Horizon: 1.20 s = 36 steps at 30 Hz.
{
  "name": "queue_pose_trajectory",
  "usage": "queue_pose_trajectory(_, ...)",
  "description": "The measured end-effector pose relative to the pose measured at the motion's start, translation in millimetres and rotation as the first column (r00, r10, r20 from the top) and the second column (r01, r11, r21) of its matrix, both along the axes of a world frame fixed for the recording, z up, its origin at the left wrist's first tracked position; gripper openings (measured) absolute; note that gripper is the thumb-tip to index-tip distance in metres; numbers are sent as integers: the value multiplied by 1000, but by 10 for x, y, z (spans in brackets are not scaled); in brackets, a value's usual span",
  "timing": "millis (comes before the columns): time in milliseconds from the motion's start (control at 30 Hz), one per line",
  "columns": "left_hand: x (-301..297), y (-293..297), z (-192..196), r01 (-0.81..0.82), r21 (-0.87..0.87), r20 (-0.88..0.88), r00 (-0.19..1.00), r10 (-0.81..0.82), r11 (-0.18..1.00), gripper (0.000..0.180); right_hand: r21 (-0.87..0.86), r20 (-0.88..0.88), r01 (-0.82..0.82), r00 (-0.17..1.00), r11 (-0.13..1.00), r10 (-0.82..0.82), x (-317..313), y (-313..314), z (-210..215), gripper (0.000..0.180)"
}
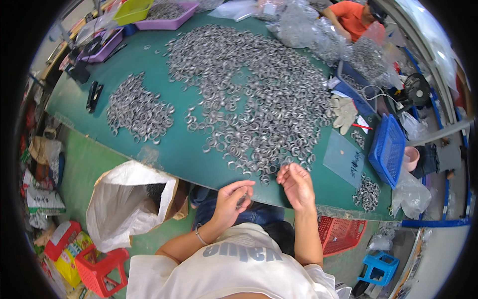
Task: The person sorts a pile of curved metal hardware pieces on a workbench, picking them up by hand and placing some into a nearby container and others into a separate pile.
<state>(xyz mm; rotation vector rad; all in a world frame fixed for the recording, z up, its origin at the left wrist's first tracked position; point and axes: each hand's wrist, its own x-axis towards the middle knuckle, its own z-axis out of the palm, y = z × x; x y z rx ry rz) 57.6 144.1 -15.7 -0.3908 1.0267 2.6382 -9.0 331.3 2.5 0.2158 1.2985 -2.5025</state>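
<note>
A wide pile of grey metal rings [279, 84] covers much of the green table, reaching to the near edge in front of me. At that edge my left hand [232, 203] is closed, its fingers curled round a few metal rings [242, 200] that partly show in the palm. Just right of it my right hand [298, 188] is raised over the nearest rings. Its thumb and forefinger are pinched together at the pile's edge, seemingly on one ring, though the fingertips partly hide it. A smaller heap of rings [138, 109] lies to the left.
An open white sack [107, 209] stands below the table's left edge. On the right are a blue basket [387, 149], a glove [343, 113], a clear sheet [343, 158] and a small ring heap [367, 194]. Across the table sits a person in orange [351, 20].
</note>
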Motion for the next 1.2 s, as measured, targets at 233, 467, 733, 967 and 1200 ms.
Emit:
queue_pose_trajectory(233, -39, -62, 18, -84, -37, -7, 996, 84, 996, 21, 144, -3, -101, 995, 984, 103, -401, 674, 245, 19)
queue_pose_trajectory(467, -45, 73, 98, -75, -4, 0, 997, 75, 997, 21, 298, -476, 555, 792, 776, -383, -1733, 1640, 439, 33)
queue_pose_trajectory(733, -39, 7, -22, -75, -20, 19, 997, 75, 997, 21, 840, -537, 433, 590, 326, 602, -662, 133, 385, 28)
queue_pose_trajectory(967, -2, 31, 55, -69, -26, 0, 998, 69, 997, 20, 819, -383, 573, 496, 37, 779, -319, -377, 25, 24)
queue_pose_trajectory(1200, 1, -8, 43, -104, -43, 5, 995, 104, 994, 21, 799, -593, 563, 676, 212, 437, -306, -265, -19, 8)
